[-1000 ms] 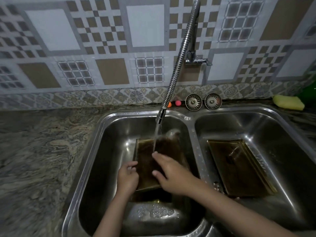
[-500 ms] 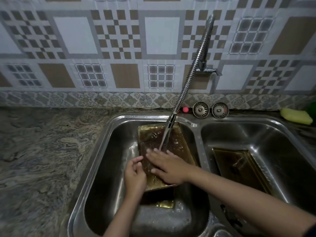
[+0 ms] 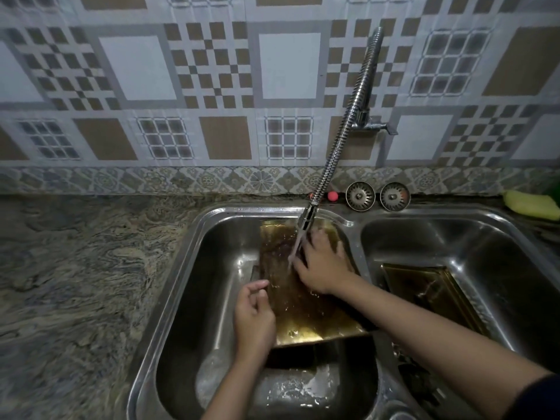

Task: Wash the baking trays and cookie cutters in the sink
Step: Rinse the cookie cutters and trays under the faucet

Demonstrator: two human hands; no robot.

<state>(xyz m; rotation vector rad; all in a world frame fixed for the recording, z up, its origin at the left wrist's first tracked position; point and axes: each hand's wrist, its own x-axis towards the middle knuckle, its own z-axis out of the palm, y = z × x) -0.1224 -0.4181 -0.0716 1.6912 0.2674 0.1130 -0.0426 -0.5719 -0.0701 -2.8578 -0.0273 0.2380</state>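
A gold-coloured baking tray (image 3: 303, 313) leans tilted in the left basin of the steel sink (image 3: 188, 268), its far end up near the back rim. Water from the flexible tap (image 3: 342, 140) runs onto it. My left hand (image 3: 253, 316) grips the tray's left edge. My right hand (image 3: 321, 265) lies flat on the tray's upper part, fingers spread under the stream. A second gold tray (image 3: 430, 295) lies in the right basin. No cookie cutters can be made out.
Two round sink strainers (image 3: 360, 196) stand against the back wall behind the divider, with a small red ball (image 3: 332, 196) beside them. A yellow sponge (image 3: 531, 204) lies at the far right. A marbled stone counter (image 3: 75, 268) stretches to the left.
The tray has been raised further toward the back rim. My right hand has slid up the tray toward the tap. The view has shifted, so the sink sits lower and more to the right.
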